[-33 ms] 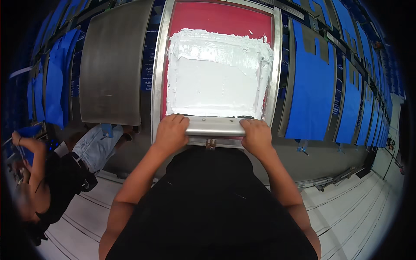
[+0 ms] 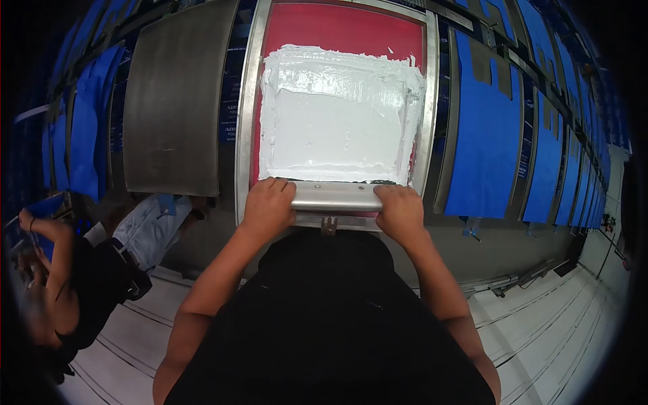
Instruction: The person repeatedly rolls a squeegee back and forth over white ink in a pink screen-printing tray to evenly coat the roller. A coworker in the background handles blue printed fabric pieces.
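A silver metal squeegee lies level across the near end of a red screen in a metal frame. My left hand grips the squeegee's left end, and my right hand grips its right end, fingers curled over the bar. Beyond the bar, thick white paste covers most of the screen, with ragged edges and a smoother middle. A small metal clamp shows at the frame's near edge, just above my black shirt.
A bare grey platen stands to the left. Rows of platens with blue sheets run to the right, with more blue sheets at far left. A co-worker in dark top and light shorts works at lower left above the white floor.
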### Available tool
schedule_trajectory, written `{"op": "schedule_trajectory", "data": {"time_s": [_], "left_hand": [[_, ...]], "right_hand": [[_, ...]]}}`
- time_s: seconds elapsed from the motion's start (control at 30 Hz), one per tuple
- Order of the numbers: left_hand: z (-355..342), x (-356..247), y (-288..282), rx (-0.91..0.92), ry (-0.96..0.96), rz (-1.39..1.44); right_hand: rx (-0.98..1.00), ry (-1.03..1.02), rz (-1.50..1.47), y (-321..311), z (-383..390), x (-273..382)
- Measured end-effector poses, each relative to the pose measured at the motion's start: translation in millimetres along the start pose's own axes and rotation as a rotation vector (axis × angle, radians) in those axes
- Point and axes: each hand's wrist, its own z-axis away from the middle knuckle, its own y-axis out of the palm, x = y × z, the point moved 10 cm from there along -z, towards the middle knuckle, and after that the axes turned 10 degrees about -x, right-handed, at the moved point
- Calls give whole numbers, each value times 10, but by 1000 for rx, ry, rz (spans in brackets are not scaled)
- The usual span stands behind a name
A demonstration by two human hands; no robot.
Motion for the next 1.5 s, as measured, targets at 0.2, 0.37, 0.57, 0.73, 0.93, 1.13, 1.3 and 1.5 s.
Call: {"op": "schedule_trajectory", "data": {"time_s": [0.2,0.37,0.57,0.73,0.93,1.13,1.3,1.5], "left_hand": [[248,1,41,-156,25,-44],[-378,344,145,-177,21,-92],[-2006,927,-23,14,-90,-267],[-994,681,-5,258,-185,-218],[-274,245,93,-111,25,-88],[-1970,995,31,18,-89,-300],[-1540,834,-104,146,-127,-259],[-173,205,89,-84,9,-53]], "right_hand": [[-8,4,57,168,156,22],[-130,-8,113,179,-436,-252],[-118,-22,266,-344,-2028,-629],[192,71,244,-109,-1005,-301],[-49,1,91,188,-150,-159],[-71,23,272,-193,-1970,-659],[51,56,212,-268,-1504,-429],[5,37,130,188,-99,-87]]}}
